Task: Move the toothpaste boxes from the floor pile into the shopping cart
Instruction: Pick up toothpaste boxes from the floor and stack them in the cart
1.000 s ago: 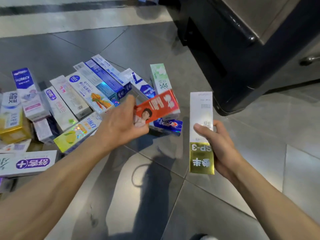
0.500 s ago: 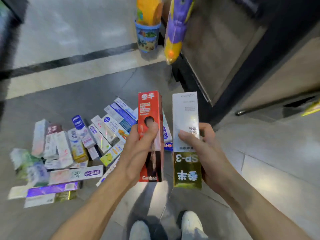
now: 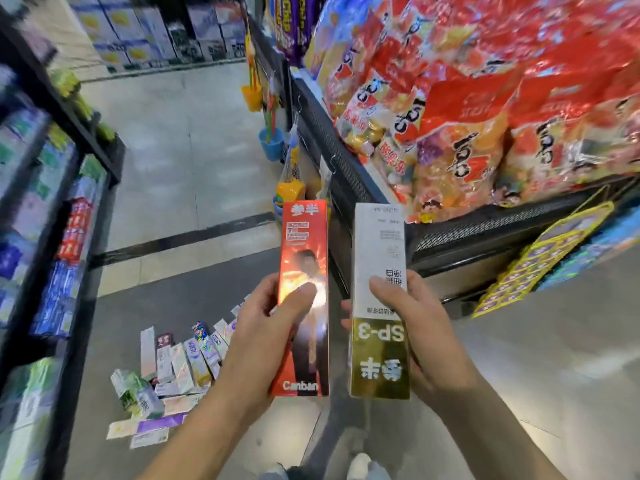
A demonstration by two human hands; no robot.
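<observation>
**Two toothpaste boxes held upright above the floor pile**

The left hand (image 3: 266, 327) gripped a tall red cardboard toothpaste box (image 3: 304, 296), thumb curled across its front face. Just beside it, not touching, the right hand (image 3: 415, 327) held a white-and-gold cardboard toothpaste box (image 3: 379, 299), thumb pressed over its front, its print upside down. Both boxes stood upright. Below and to the left, the pile of remaining toothpaste boxes (image 3: 173, 372) lay on the grey tiled floor (image 3: 180, 161). A black mesh display bin (image 3: 450, 233) holding red snack bags (image 3: 485, 98) stood to the right.
</observation>
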